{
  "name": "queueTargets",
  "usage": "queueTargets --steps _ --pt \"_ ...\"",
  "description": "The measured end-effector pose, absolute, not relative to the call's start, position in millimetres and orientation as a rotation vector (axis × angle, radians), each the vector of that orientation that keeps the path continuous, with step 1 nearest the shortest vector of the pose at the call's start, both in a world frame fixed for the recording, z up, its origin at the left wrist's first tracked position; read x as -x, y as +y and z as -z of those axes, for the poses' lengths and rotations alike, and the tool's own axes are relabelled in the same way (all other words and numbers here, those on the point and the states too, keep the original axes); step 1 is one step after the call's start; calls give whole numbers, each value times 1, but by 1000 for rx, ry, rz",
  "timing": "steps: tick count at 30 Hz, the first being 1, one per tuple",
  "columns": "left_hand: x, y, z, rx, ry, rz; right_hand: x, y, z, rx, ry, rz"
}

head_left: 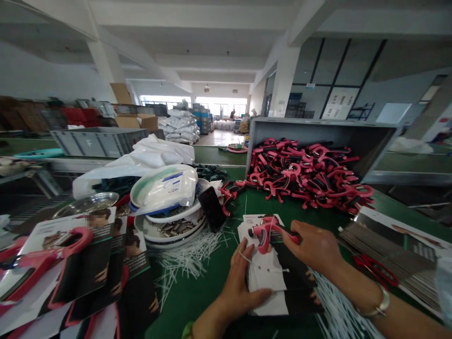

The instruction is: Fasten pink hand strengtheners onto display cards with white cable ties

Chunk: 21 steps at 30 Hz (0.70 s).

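My left hand lies on a stack of white and black printed cards, its thumb and fingers spread along the left side. A thin white tie crosses its fingers. My right hand is closed round the dark handle end of a pink and black hand grip tool, which rests over the top of the cards. Small holes show in the upper card. The fingers of my right hand are partly hidden behind its back.
A tilted grey crate spills many pink grips. White ties, a phone and stacked bowls lie left of centre. Carded grips fill the left. Red scissors and more cards are at right.
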<state>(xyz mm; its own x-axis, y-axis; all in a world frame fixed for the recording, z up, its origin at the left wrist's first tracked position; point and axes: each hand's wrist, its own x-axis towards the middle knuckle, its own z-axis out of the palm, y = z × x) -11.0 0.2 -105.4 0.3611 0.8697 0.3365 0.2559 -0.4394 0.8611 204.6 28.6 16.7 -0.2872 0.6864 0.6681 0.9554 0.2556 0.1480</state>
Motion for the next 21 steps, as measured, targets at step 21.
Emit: queueTargets --steps 21 --pt "12 1 103 -1917 961 -1050 -214 61 -40 1428 -1860 335"
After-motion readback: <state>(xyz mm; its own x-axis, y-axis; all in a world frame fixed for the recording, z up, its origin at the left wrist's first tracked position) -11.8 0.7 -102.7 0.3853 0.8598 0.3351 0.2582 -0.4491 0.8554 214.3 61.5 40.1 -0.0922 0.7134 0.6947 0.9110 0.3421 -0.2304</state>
